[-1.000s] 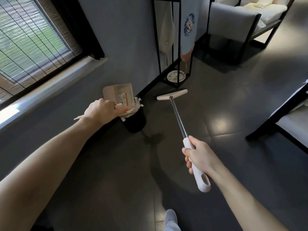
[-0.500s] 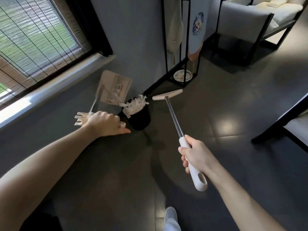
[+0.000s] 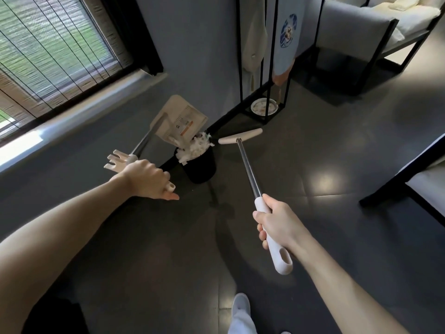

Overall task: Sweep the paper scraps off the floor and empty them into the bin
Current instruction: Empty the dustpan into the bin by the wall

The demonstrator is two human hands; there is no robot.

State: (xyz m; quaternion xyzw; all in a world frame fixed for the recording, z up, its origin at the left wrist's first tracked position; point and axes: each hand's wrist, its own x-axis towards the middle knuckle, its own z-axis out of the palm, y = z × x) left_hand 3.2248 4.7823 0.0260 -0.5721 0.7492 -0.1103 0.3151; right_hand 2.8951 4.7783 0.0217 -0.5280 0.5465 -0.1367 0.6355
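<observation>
- Paper scraps heaped above bin rim; dustpan tilted over them.
- Left hand grips dustpan handle; right hand grips broom.
- Black stand with dish close behind bin.

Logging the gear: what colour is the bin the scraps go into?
Black bin, clearest in the head view.

Glossy dark floor tiles, shiny metal broom shaft, shredded paper scraps

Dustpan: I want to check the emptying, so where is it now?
Head view, left of centre: the dustpan hangs tilted over the black bin by the wall, its handle held by the left hand.
</observation>
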